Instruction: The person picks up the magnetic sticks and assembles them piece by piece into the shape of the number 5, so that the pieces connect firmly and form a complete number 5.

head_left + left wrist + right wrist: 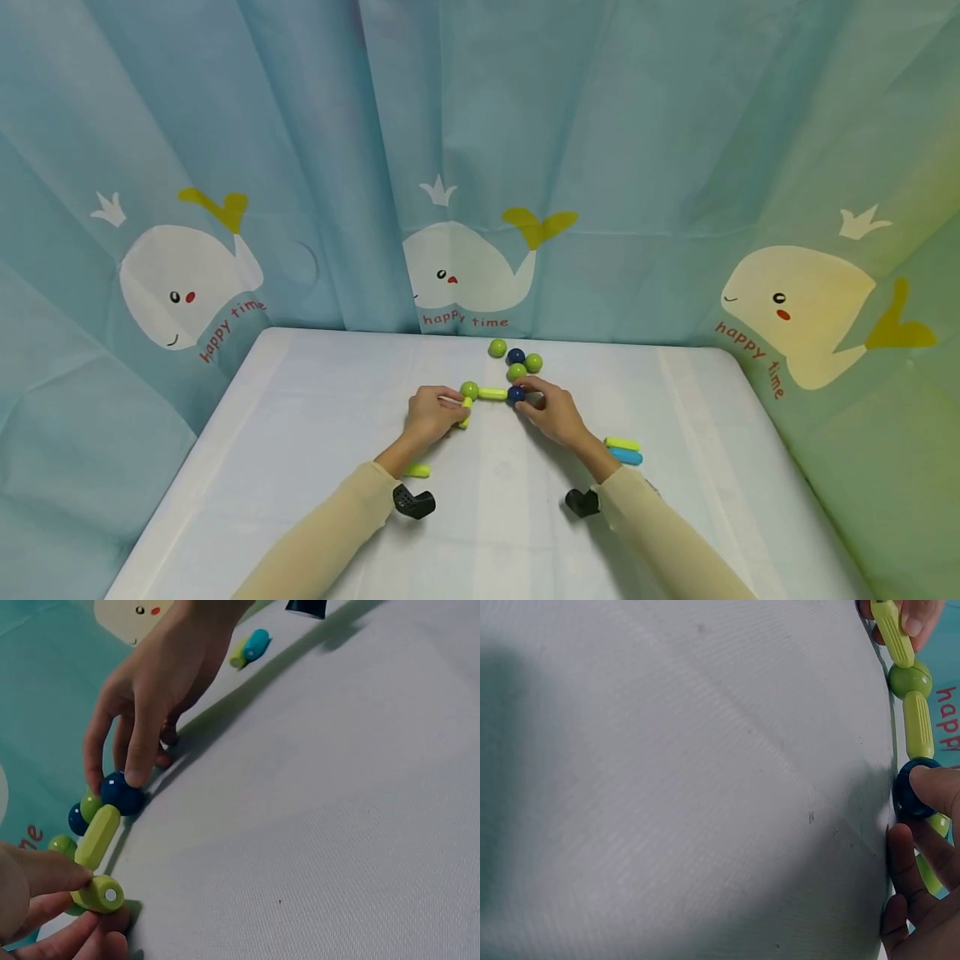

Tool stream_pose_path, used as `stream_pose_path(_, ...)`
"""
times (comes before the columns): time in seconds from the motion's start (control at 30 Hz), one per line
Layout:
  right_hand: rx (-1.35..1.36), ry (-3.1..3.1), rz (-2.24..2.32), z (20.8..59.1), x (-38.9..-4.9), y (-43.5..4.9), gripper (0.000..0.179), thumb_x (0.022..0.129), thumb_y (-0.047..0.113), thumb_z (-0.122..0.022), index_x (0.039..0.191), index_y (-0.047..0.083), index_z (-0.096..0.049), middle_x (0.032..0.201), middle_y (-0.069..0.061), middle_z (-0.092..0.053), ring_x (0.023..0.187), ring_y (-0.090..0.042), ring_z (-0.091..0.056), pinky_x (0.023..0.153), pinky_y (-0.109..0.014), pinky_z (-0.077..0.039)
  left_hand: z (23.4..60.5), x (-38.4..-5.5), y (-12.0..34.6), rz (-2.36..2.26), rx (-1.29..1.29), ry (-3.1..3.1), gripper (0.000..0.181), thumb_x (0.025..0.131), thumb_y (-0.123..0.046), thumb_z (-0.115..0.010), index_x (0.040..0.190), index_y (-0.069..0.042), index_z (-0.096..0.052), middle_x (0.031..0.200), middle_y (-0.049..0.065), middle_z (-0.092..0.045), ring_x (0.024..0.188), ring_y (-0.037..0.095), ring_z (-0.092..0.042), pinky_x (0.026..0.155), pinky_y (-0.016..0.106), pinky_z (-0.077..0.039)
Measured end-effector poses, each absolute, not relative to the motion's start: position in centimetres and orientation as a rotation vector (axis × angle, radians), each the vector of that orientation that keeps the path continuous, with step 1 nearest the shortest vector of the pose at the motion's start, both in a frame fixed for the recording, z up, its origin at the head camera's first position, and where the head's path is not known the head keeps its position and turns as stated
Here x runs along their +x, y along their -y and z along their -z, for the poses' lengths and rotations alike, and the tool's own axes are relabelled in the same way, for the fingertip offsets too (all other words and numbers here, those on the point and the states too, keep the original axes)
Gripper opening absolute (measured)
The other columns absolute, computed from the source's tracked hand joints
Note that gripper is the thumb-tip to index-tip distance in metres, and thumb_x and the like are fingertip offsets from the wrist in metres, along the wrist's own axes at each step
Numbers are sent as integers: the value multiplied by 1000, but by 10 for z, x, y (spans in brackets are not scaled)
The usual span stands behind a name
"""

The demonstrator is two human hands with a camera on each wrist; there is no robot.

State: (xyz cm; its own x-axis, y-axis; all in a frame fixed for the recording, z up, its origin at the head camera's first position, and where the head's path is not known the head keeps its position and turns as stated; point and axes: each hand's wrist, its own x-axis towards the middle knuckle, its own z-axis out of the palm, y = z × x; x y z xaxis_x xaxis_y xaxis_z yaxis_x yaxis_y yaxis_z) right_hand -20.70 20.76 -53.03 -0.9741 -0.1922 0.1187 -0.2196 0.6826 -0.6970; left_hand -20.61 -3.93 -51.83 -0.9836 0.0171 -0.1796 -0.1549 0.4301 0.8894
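My left hand [433,412] pinches a yellow-green rod [100,893] between thumb and fingers. That rod meets a green ball [469,389], and a second yellow-green rod [492,393] runs from the ball toward the right. At its far end sits a dark blue ball [516,394], which my right hand [553,410] grips with thumb and fingertips. The right wrist view shows the joined chain of rod, green ball [910,680], rod and blue ball [915,787]. Part of the left-hand rod is hidden by the fingers.
Behind the right hand lie loose green balls [498,347] and another dark blue ball [516,356]. A yellow-green rod [622,444] and a blue rod [626,457] lie by the right forearm. One more yellow-green rod [417,471] is beside the left wrist. A whale-print curtain [637,167] stands behind the table.
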Motion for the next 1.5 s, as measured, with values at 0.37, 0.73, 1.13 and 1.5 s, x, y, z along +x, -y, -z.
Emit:
stream_pose_path(0.37, 359, 2835, -1186, 529, -206, -208, 36, 92, 9, -77, 127, 12, -68, 119, -13, -73, 73, -16, -58, 66, -31, -50, 520, -207, 39, -1608, -100, -2521, 18, 82, -9, -84, 99, -7, -78, 78, 1, -75, 55, 16, -67, 45, 24, -50)
stream_pose_path(0.73, 354, 2858, -1184, 528, -206, -207, 36, 93, 10, -77, 127, 12, -68, 120, -13, -72, 74, -16, -58, 67, -31, -50, 519, -205, 40, -1597, -39, -2544, 21, 83, -9, -84, 102, -5, -77, 79, 2, -74, 55, 16, -66, 46, 24, -51)
stream_pose_path(1.13, 348, 2867, -1190, 528, -206, -207, 37, 93, 9, -76, 128, 12, -67, 122, -14, -72, 76, -17, -59, 68, -31, -50, 518, -203, 41, -1594, -29, -2545, 22, 83, -10, -84, 102, -4, -76, 80, 3, -73, 53, 15, -64, 46, 24, -50)
stream_pose_path(1.5, 363, 2848, -1196, 529, -205, -207, 38, 92, 8, -77, 129, 10, -67, 121, -15, -72, 75, -16, -59, 67, -31, -50, 517, -202, 39, -1595, -25, -2575, 22, 82, -11, -86, 100, -3, -76, 80, 3, -73, 55, 10, -64, 48, 25, -53)
